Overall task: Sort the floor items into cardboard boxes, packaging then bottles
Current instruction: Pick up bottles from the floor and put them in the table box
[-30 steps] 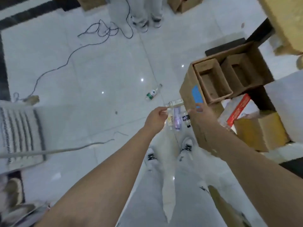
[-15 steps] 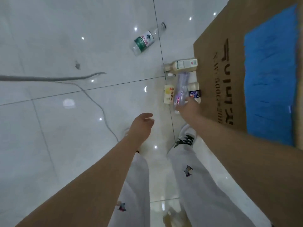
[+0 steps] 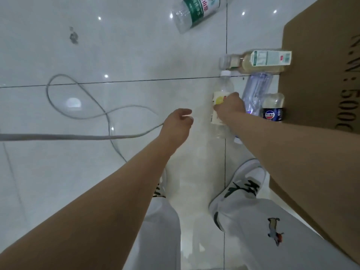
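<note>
My right hand (image 3: 229, 106) is down on the yellow-label bottle (image 3: 218, 98), which lies on the floor (image 3: 136, 55) with its white cap pointing far. My fingers are curled over the label, though I cannot tell whether the thumb has got underneath. My left hand (image 3: 178, 121) hangs just to the left of it, fingers loosely curled, holding nothing. What worries me is the crowding. A purple bottle (image 3: 257, 88) lies right beside my knuckles, a cola bottle (image 3: 272, 106) sits beyond that against the cardboard box (image 3: 321, 78), and a tea bottle (image 3: 261, 61) lies across the far end. If I lift at an angle or sweep right, I expect to knock the purple one rolling or shove the cola bottle along the box. The clear plastic looks light and slick, so a shallow grip on the label could let it twist out. Only the box's side is in view, not its opening, so I would be aiming blind. The cable (image 3: 58, 137) on the left runs close to my left wrist and could snag. A green-label bottle (image 3: 196, 10) waits farther off.
</note>
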Motion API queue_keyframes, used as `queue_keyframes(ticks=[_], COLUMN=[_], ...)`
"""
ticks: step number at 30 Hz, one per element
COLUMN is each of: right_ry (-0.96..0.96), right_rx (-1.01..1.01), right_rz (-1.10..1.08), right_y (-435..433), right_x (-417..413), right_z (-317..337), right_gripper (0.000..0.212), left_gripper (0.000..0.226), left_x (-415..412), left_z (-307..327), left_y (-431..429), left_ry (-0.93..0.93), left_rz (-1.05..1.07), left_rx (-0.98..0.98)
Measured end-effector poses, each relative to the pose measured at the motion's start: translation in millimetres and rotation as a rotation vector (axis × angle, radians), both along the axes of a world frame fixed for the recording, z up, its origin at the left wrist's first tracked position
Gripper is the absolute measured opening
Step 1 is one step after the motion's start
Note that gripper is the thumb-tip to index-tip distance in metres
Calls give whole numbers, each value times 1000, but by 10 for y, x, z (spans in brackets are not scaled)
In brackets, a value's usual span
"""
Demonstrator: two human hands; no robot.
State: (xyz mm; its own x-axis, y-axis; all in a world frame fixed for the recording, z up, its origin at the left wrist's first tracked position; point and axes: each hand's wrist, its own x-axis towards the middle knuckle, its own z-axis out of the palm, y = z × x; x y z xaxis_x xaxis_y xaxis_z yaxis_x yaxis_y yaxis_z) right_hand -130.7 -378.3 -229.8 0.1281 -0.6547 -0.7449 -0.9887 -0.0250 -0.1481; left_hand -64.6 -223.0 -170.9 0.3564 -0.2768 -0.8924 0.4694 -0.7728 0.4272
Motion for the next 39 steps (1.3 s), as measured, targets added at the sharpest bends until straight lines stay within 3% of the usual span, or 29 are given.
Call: queue_keyframes(ticks=[7,13,18,24,30,34,39], right_ry=[-180,-406,-553,-760,-967,-1028,-1021], right_rx=[119,199,128,-124,-488,-686,-846], right_rz=[-107,-280,-395,-374,-430,-444,-510], right_y=[424,492,228,-463,-736,-739,-638], right_x=[-86,-104,35,92,-346,-903,-1739], right_z=[6,1182,3136,6417,8969,9943,10476], right_gripper=[60,58,55,47,59,70,68], left_gripper=[39,39,36,25,25,23,24], left_x=[-72,74,330,685,454,-47,-780], left_z=[-31,1045,2808,5887,8299,9323,9907], left_y=[-24,-190,-457,-824,-1491,-1848,-2006], left_ry=[1,-16,-74,-39,-111,-138,-107], left_rz=[48,100,139,290,-30,-205,-381], left_rx=[37,15,-77,-379,-719,-903,-999])
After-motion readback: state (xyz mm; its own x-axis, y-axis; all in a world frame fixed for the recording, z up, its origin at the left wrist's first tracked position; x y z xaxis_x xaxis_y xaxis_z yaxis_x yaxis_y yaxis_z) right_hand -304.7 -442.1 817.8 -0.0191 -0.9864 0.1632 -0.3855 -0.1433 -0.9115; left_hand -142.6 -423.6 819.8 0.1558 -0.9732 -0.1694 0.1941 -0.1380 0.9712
